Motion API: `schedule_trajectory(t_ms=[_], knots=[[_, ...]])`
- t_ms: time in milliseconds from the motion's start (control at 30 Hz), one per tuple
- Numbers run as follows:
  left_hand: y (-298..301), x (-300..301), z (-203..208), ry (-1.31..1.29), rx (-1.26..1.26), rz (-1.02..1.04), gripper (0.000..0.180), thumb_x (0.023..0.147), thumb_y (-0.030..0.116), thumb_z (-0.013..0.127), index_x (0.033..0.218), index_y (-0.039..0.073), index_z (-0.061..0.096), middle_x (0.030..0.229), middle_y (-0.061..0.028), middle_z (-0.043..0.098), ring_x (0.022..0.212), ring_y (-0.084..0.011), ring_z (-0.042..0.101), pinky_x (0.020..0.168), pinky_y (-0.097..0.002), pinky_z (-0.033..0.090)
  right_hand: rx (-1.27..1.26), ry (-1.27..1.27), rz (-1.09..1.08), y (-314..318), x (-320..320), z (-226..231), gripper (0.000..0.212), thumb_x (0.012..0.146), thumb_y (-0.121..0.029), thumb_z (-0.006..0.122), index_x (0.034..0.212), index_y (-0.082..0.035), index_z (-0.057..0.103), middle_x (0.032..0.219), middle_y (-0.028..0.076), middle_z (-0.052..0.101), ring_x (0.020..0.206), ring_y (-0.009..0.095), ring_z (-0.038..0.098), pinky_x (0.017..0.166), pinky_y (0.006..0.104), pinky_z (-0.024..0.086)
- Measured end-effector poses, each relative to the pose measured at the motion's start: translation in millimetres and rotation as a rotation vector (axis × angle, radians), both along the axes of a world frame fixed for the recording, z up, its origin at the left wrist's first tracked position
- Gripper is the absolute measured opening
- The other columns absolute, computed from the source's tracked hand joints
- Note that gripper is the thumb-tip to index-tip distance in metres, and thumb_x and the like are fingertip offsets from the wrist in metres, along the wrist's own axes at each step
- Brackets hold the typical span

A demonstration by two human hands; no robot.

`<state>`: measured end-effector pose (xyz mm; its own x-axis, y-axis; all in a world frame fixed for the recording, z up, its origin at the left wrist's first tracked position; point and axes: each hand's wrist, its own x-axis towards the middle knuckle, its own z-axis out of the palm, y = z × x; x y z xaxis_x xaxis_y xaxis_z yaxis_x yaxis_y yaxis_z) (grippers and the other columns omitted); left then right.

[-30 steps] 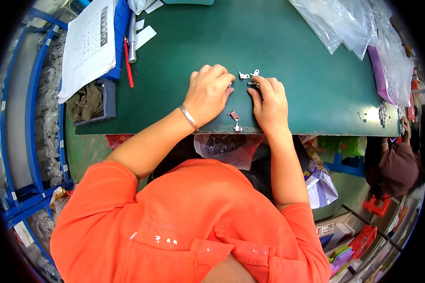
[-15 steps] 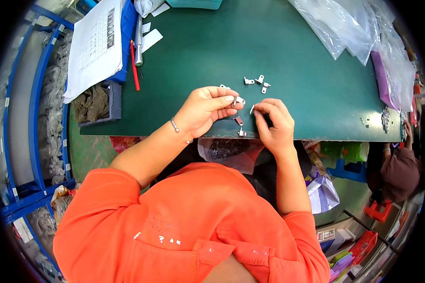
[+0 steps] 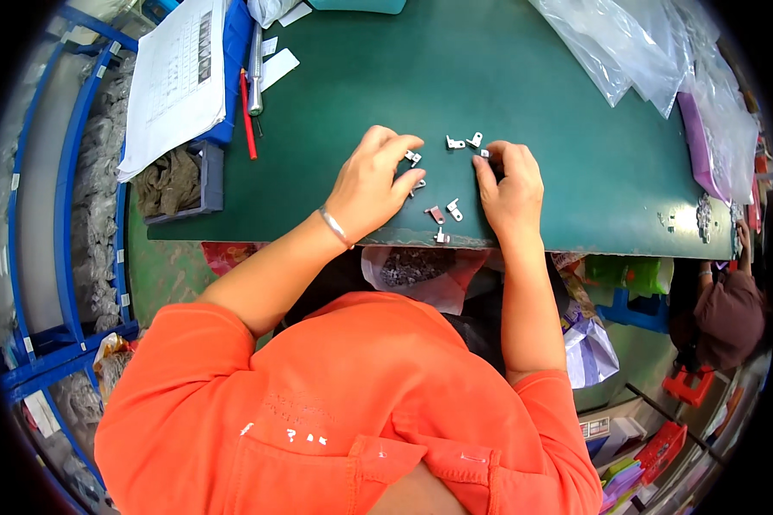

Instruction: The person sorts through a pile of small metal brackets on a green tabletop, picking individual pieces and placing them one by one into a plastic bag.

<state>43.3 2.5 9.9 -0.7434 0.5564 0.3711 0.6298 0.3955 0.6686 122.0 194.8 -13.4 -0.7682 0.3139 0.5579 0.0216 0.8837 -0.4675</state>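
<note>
Clear plastic bags [image 3: 640, 51] lie at the table's far right, a white printed sheet [image 3: 176, 77] far left.

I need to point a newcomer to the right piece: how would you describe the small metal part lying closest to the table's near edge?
Start at the green table and find the person's right hand. Below and left of it lie three small metal parts. The one meant is the lowest metal part, sitting right at the table's worn near edge, nearer the person than its two neighbours.
</note>
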Motion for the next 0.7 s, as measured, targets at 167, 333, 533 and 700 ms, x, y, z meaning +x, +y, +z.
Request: schedule_trajectory(t_ms=[167,333,533,700], knots=[[2.8,-10.2,-4.2,-0.089,-0.055,-0.073,0.016,0.085,0.002,0.070,0.101,-0.001,0.069,0.090,-0.0087,0.064,0.071,-0.0176,0.065,0.068,-0.0283,0.053,-0.888,-0.035,0.152,4.6,20.4,5.2,0.021,0.087,0.001,0.069,0.107,0.002,0.065,0.096,0.011,0.069,0.081,0.017,0.068,0.071,0.0276,0.055],[5.4,-7.0,9.1,-0.909,0.248,-0.079,0.014,0.093,0.006,0.067,0.103,-0.003,0.067,0.095,-0.0065,0.070,0.080,-0.0106,0.066,0.073,-0.0249,0.055,-1.449,0.042,0.347,13.2,34.4,5.5,0.020,0.091,0.007,0.063,0.111,0.006,0.062,0.108,0.020,0.069,0.093,0.024,0.071,0.080,0.0308,0.060],[0.4,-8.9,6.8,-0.979,0.269,-0.169,0.013,0.093,0.004,0.066,0.105,-0.003,0.066,0.094,-0.0070,0.070,0.083,-0.0110,0.066,0.074,-0.0243,0.054,-1.579,0.072,0.434,18.4,37.9,3.7,0.021,0.090,0.009,0.063,0.110,0.005,0.060,0.117,0.025,0.066,0.100,0.029,0.070,0.083,0.0330,0.060],[0.1,-3.1,7.2,-0.818,0.127,-0.193,0.010,0.092,0.002,0.066,0.101,-0.003,0.068,0.095,-0.0052,0.070,0.084,-0.0108,0.066,0.075,-0.0229,0.053,-1.582,0.113,0.475,19.4,39.8,1.1,0.020,0.089,0.010,0.063,0.107,0.003,0.060,0.118,0.026,0.065,0.103,0.030,0.070,0.087,0.0341,0.059]])
